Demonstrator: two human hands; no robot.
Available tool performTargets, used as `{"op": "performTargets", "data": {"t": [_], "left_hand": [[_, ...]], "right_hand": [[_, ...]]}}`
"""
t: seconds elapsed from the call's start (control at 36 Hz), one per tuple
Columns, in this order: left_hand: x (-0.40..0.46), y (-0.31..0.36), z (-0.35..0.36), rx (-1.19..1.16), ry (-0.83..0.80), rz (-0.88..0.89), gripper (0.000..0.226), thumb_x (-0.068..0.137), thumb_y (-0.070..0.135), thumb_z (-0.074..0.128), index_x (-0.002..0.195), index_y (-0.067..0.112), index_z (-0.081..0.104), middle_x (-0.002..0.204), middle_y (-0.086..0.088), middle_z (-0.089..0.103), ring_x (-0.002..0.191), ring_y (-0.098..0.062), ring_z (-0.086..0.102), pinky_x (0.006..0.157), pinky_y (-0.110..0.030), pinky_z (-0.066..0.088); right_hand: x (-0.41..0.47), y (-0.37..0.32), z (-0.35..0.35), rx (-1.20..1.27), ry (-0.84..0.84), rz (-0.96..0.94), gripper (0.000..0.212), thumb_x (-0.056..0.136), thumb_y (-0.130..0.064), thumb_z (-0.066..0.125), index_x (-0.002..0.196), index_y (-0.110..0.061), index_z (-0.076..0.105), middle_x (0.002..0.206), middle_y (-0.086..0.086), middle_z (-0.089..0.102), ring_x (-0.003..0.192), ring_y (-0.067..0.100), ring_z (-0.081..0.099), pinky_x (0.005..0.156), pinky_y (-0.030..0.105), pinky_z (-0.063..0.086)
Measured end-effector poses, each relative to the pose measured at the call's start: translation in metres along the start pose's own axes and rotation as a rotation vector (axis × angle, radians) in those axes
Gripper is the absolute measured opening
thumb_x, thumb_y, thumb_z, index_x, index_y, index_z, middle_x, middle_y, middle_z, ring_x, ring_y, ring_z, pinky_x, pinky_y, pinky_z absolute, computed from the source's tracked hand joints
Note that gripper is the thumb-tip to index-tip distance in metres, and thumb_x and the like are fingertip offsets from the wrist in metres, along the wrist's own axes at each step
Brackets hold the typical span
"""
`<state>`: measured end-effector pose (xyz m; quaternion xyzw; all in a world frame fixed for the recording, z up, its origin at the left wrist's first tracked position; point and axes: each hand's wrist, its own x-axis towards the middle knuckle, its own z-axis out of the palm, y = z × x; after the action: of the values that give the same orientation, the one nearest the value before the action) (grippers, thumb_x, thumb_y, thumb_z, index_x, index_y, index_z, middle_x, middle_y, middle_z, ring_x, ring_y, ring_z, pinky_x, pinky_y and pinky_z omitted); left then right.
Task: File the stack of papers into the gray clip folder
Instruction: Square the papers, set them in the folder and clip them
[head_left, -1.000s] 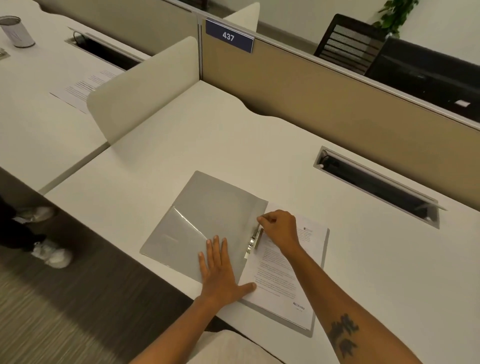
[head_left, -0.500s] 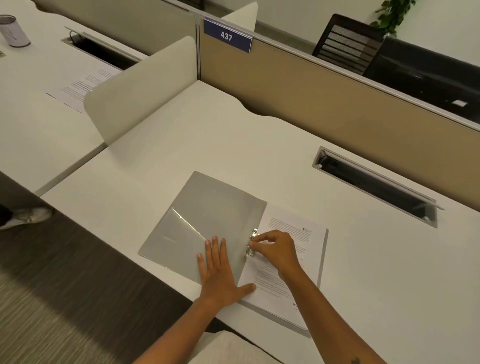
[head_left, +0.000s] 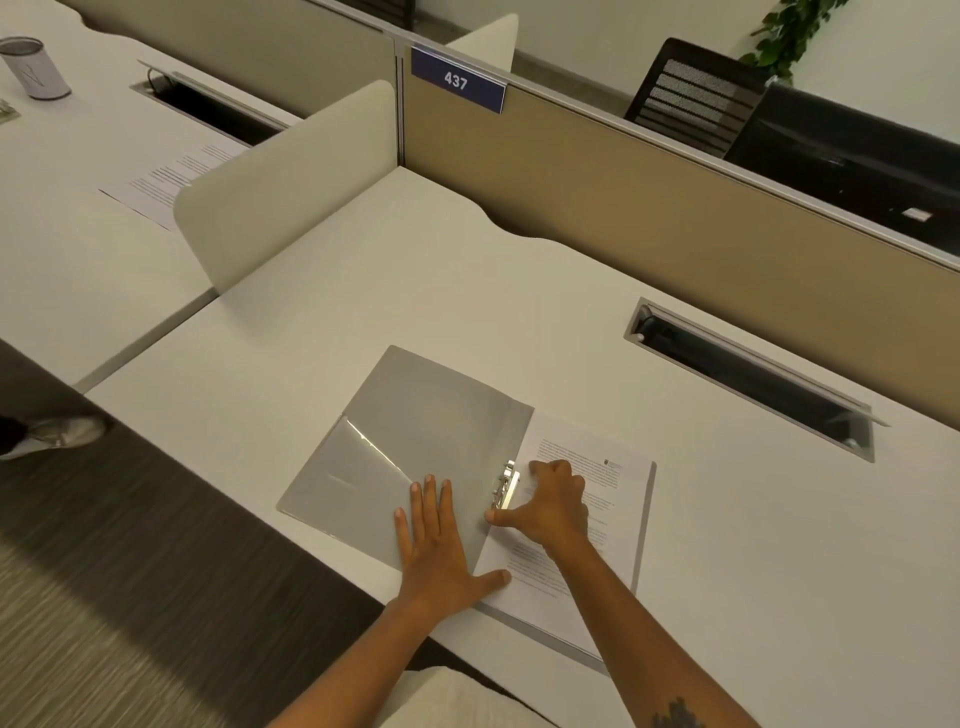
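White desk (head_left: 467, 270) fills the cubicle, backed by a tan partition (head_left: 649, 208) carrying a blue "437" tag (head_left: 457, 80), and the gray clip folder (head_left: 415, 431) lies open near its front edge with the stack of papers (head_left: 592, 525) seated on its right half. The left hand (head_left: 441, 545) lies flat on the open cover, fingers straight and close together, thumb reaching onto the paper's edge. The right hand (head_left: 553, 506) rests on the sheets beside the metal clip (head_left: 506, 485), fingers curled, thumb stretched below the clip; whether it touches the metal I can't quite make out.
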<state>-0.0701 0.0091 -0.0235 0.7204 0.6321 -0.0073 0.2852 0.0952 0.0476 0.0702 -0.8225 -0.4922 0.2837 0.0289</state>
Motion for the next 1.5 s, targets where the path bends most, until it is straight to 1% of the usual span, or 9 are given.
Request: {"op": "performTargets", "data": {"t": [0.14,0.33,0.56,0.83,0.97,1.11,1.25,1.39,1.5], "left_hand": [[0.001,0.0,0.002,-0.017,0.009,-0.004,0.143,0.062,0.106,0.036,0.153,0.028,-0.041,0.163,0.001,-0.047,0.154,-0.029,-0.039,0.126,-0.058,-0.021],[0.001,0.001,0.001,-0.026,0.011,-0.003,0.144,0.063,0.104,0.042,0.151,0.029,-0.043,0.162,0.001,-0.049,0.153,-0.029,-0.04,0.128,-0.06,-0.016],[0.0,0.001,0.0,-0.009,0.013,-0.001,0.142,0.063,0.105,0.038,0.149,0.029,-0.045,0.16,0.001,-0.051,0.153,-0.028,-0.041,0.128,-0.06,-0.016],[0.0,0.001,-0.001,0.016,0.009,-0.008,0.141,0.062,0.106,0.035,0.152,0.028,-0.041,0.164,-0.001,-0.045,0.155,-0.03,-0.037,0.128,-0.06,-0.015],[0.0,0.001,-0.002,0.0,0.003,-0.003,0.142,0.062,0.105,0.039,0.153,0.027,-0.039,0.165,-0.001,-0.044,0.155,-0.03,-0.036,0.128,-0.06,-0.016],[0.0,0.003,-0.003,0.017,-0.013,-0.017,0.142,0.061,0.106,0.035,0.152,0.027,-0.04,0.164,-0.002,-0.045,0.154,-0.03,-0.037,0.126,-0.059,-0.019],[0.0,0.001,-0.003,0.017,-0.019,-0.005,0.145,0.06,0.107,0.035,0.149,0.026,-0.046,0.162,-0.002,-0.049,0.153,-0.03,-0.04,0.127,-0.06,-0.017],[0.001,0.0,-0.003,0.006,-0.014,-0.001,0.147,0.061,0.105,0.041,0.151,0.025,-0.042,0.161,-0.002,-0.049,0.153,-0.031,-0.039,0.127,-0.06,-0.016],[0.001,0.001,-0.005,0.03,-0.026,0.0,0.148,0.061,0.105,0.041,0.148,0.024,-0.046,0.16,-0.004,-0.051,0.152,-0.032,-0.041,0.127,-0.061,-0.015]], "right_hand": [[-0.001,-0.004,0.002,-0.071,0.023,-0.003,0.11,0.06,-0.075,0.084,0.149,-0.029,0.04,0.151,0.001,0.04,0.137,0.026,0.039,0.101,0.043,0.047],[-0.003,-0.008,0.004,-0.111,0.045,0.009,0.112,0.057,-0.074,0.086,0.148,-0.029,0.038,0.151,0.0,0.04,0.137,0.026,0.04,0.102,0.043,0.046],[-0.003,-0.011,0.006,-0.122,0.061,0.017,0.112,0.055,-0.074,0.088,0.146,-0.029,0.039,0.151,0.0,0.04,0.136,0.027,0.04,0.102,0.044,0.045],[-0.003,-0.01,0.009,-0.12,0.048,0.009,0.113,0.056,-0.074,0.087,0.146,-0.028,0.037,0.151,-0.001,0.037,0.138,0.027,0.037,0.105,0.047,0.045],[-0.003,-0.007,0.008,-0.093,0.041,-0.003,0.113,0.054,-0.075,0.086,0.145,-0.028,0.039,0.15,-0.001,0.038,0.138,0.027,0.037,0.103,0.047,0.044],[-0.004,-0.003,0.008,-0.099,0.038,-0.028,0.115,0.055,-0.08,0.082,0.148,-0.029,0.038,0.153,-0.001,0.038,0.14,0.027,0.037,0.105,0.048,0.044],[-0.006,0.009,0.007,-0.136,0.009,-0.095,0.116,0.06,-0.087,0.072,0.153,-0.031,0.034,0.157,-0.002,0.034,0.142,0.026,0.035,0.108,0.047,0.042],[-0.022,0.041,0.008,0.03,0.009,-0.146,0.106,0.071,-0.075,0.076,0.156,-0.028,0.033,0.162,-0.005,0.034,0.146,0.023,0.034,0.118,0.046,0.037],[-0.041,0.071,0.013,0.03,0.037,-0.135,0.096,0.079,-0.065,0.077,0.156,-0.029,0.032,0.167,-0.003,0.029,0.153,0.022,0.029,0.124,0.044,0.033]]}}
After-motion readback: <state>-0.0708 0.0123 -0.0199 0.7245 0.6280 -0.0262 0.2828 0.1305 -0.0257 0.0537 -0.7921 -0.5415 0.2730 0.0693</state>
